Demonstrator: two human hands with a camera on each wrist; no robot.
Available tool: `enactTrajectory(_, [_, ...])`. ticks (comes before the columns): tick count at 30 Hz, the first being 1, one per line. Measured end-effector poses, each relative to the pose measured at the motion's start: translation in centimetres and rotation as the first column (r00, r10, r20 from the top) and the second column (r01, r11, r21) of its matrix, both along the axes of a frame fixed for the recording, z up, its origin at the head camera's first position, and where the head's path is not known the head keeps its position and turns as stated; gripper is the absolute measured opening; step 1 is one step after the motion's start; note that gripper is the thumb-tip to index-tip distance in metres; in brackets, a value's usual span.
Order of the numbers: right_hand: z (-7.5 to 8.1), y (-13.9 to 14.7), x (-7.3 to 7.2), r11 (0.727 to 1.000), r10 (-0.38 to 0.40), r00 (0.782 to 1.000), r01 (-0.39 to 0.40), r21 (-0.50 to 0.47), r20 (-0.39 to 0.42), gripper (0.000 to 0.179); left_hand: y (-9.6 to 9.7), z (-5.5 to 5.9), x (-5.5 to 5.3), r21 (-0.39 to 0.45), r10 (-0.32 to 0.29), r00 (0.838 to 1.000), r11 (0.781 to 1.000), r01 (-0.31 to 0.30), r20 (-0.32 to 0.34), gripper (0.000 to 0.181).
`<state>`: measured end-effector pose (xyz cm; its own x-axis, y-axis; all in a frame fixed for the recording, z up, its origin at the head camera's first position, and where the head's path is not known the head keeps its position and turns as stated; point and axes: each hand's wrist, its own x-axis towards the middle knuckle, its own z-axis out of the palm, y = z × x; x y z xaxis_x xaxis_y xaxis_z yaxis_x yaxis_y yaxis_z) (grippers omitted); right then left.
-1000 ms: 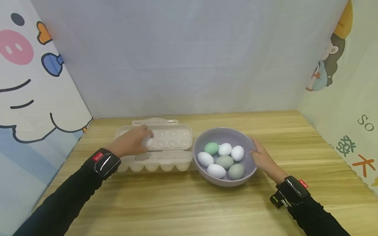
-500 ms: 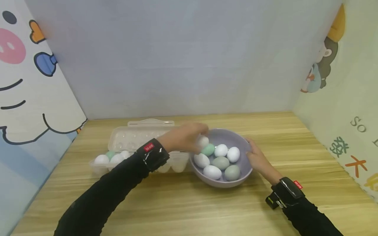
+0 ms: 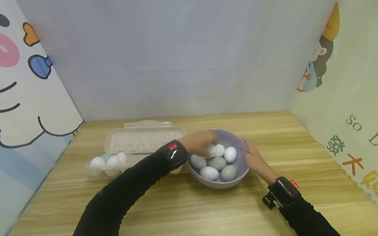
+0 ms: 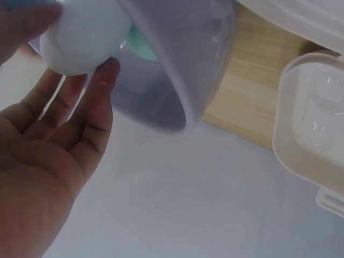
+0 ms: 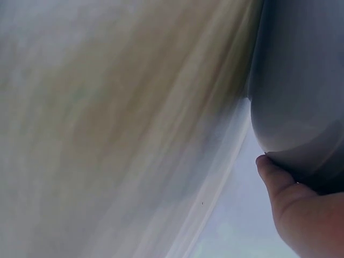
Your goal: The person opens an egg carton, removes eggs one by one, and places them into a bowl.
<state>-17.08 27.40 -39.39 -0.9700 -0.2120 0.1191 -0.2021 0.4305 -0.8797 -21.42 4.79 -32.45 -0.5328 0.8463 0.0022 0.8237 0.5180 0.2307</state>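
Observation:
My left hand [image 3: 199, 143] reaches over the left rim of the lilac bowl [image 3: 231, 139]. Thumb and fingers pinch a white egg [image 4: 86, 37], held at the bowl's mouth in the left wrist view; a green egg [image 4: 141, 45] shows behind it. In the head view the hand partly covers that white egg. White eggs [image 3: 230, 154] and grey-green eggs [image 3: 229, 173] lie inside the bowl. My right hand [image 3: 256, 161] grips the bowl's right rim; its thumb touches the bowl wall [image 5: 301, 129] in the right wrist view.
Left of the bowl lies an open clear plastic egg carton [image 3: 144, 139], its lid folded back. Several eggs [image 3: 97, 162] sit in its left end; my left sleeve covers part of it. A pale wall [image 3: 183, 65] rises behind the wooden table [image 3: 165, 209].
My left hand has moved right from over the carton to the bowl, carrying the white egg. The right hand still holds the bowl's rim. The head view has shifted slightly.

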Motion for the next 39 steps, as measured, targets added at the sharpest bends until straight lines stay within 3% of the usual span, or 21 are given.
enactTrajectory(4, [0.0,-0.1,-0.2,1.0,0.007,1.0,-0.007,0.002,-0.017,0.052,0.2,-0.2,-0.1,-0.062,0.005,0.999,0.998,-0.007,-0.038,0.026])
enactTrajectory(10, [0.0,-0.2,-0.4,1.0,0.013,1.0,-0.013,-0.007,-0.02,0.052,0.3,-0.3,0.3,-0.164,0.025,0.988,0.985,-0.051,-0.153,0.026])
enactTrajectory(20, [0.0,-0.4,-0.4,1.0,0.008,1.0,-0.008,-0.002,-0.016,0.053,0.3,-1.7,0.4,-0.228,-0.028,0.964,0.973,-0.034,-0.266,0.022])
enactTrajectory(24, [0.0,-0.4,-0.3,1.0,0.004,1.0,-0.004,0.001,-0.012,0.053,0.4,-1.6,0.6,-0.243,-0.026,0.962,0.969,-0.043,-0.272,0.023])
enactTrajectory(29, [-0.1,-0.1,-0.3,1.0,0.008,1.0,-0.008,0.009,-0.002,0.053,-0.1,0.1,0.7,-0.206,0.043,0.986,0.976,-0.076,-0.161,0.035])
enactTrajectory(31, [0.0,0.0,-0.2,1.0,0.008,1.0,-0.008,0.021,0.003,0.053,-1.3,1.2,0.5,-0.169,0.082,0.988,0.98,-0.103,-0.131,0.039])
enactTrajectory(34, [0.1,0.0,-0.1,0.999,0.004,1.0,-0.004,0.033,0.013,0.054,-4.5,3.0,0.2,-0.139,0.159,0.981,0.975,-0.174,-0.112,0.038])
enactTrajectory(37, [0.2,0.0,0.0,0.999,0.003,1.0,-0.003,0.032,0.021,0.054,-8.9,4.7,0.3,-0.14,0.247,0.964,0.956,-0.259,-0.1,0.035])
enactTrajectory(39, [0.2,0.0,0.0,0.999,0.002,0.999,-0.003,0.033,0.032,0.055,-12.1,5.2,0.6,-0.157,0.314,0.945,0.933,-0.325,-0.091,0.035])
